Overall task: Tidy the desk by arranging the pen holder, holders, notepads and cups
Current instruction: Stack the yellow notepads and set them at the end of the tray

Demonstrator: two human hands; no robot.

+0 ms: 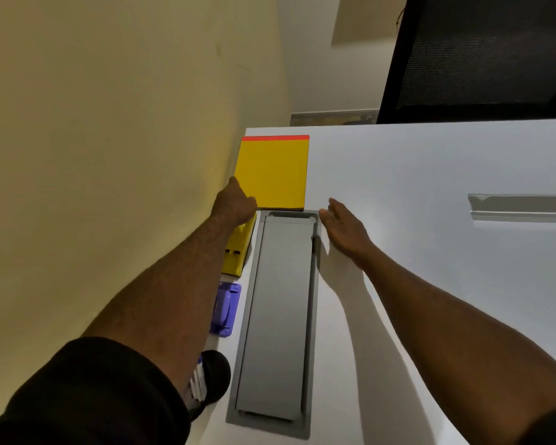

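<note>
I see the yellow notepad (272, 173) flat at the desk's (414, 252) far left corner against the wall (109, 139), long axis running away from me, red binding strip at the far end. Left hand (235, 202) touches its near-left corner; grip hidden. Right hand (342, 228) spread flat beside the grey cable tray (278, 309). Yellow holder (239, 252), purple holder (225, 309) and black pen holder (214, 377) line the wall. No legible writing.

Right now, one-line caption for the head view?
Left hand touches the yellow notepad by the wall; right hand hovers open over the white desk.
</note>
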